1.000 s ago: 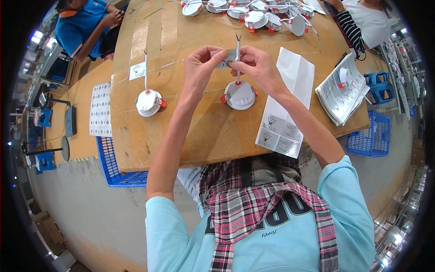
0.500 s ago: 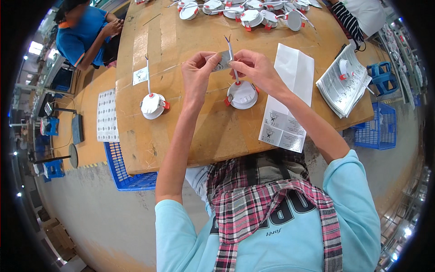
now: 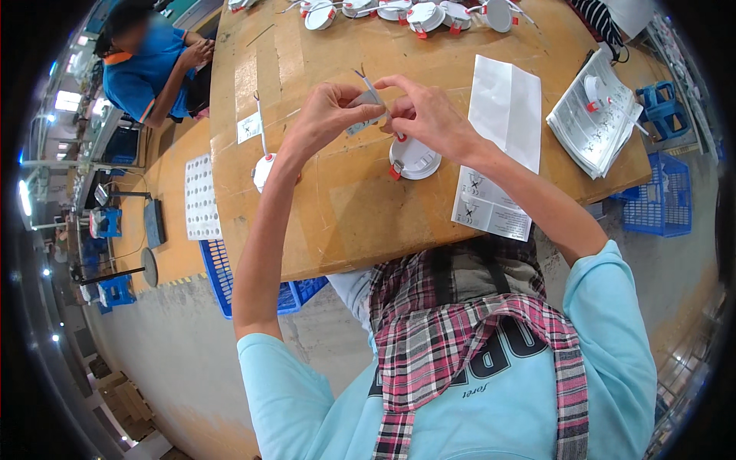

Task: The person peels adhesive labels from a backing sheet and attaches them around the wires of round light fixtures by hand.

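Above the table, my left hand [image 3: 326, 119] pinches a small silver-grey printed label [image 3: 365, 124] between thumb and fingers. My right hand [image 3: 433, 119] is closed at the label's other end, where it meets the white cable [image 3: 372, 90]; its fingertips partly hide the join. That cable rises from a round white downlight [image 3: 416, 159] with red clips, lying on the table under my right hand. Beside my left forearm is a second downlight [image 3: 263, 170], partly covered by the arm. A label [image 3: 249, 128] sits at its cable.
A long label sheet [image 3: 502, 115], with printed labels at its near end, lies right of my right hand. Farther right, a downlight [image 3: 594, 90] rests on a stack of printed sheets [image 3: 586, 142]. Several downlights [image 3: 425, 17] crowd the far edge. A co-worker [image 3: 149, 65] sits at left.
The label has gone from nearly flat to bent at the cable, with my right fingers closed over the join. The view has shifted, and my left forearm now covers part of the left downlight.
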`<state>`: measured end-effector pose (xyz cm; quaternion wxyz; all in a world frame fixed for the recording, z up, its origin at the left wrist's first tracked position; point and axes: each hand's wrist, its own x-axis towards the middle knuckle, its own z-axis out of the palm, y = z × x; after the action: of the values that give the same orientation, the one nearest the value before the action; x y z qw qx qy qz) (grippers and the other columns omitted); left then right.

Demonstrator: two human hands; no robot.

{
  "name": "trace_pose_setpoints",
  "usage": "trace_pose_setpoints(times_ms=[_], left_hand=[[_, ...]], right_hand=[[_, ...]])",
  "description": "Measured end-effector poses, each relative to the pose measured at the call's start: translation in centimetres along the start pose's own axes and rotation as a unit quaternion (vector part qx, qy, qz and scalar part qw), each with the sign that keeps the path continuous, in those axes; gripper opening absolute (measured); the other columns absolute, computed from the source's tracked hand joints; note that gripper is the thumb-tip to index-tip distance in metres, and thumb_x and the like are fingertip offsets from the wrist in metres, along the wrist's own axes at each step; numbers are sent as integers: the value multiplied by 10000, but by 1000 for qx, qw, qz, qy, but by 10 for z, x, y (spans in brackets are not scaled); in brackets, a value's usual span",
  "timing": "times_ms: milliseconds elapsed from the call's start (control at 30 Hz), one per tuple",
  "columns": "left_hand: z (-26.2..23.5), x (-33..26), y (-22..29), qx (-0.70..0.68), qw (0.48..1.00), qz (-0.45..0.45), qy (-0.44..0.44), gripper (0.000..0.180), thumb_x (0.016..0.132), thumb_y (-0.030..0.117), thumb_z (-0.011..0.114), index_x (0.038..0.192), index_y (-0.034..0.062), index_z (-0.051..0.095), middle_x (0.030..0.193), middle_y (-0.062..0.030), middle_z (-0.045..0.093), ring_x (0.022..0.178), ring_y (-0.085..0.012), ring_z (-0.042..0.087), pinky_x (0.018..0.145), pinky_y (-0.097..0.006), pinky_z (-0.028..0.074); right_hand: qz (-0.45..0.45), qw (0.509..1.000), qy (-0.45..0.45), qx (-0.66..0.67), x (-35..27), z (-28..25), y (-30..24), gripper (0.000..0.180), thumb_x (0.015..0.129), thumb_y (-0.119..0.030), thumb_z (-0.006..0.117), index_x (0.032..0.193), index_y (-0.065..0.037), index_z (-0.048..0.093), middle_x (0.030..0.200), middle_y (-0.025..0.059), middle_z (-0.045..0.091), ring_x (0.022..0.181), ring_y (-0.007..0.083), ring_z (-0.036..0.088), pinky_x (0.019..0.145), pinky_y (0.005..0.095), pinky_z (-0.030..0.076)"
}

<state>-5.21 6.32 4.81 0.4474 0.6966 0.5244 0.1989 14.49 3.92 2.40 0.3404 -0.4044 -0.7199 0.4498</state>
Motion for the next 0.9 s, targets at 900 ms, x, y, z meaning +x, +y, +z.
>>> trace_pose_setpoints(times_ms=[900], left_hand=[[18, -19, -16, -19, 996, 61, 59, 218, 822, 220, 701, 889, 13, 710, 726, -11, 669, 642, -46, 550, 576, -203, 413]], right_hand=[[-78, 983, 65, -155, -13, 11, -4, 372, 807, -81, 636, 1151, -15, 511, 673, 114, 635, 629, 264, 619, 614, 373, 464]])
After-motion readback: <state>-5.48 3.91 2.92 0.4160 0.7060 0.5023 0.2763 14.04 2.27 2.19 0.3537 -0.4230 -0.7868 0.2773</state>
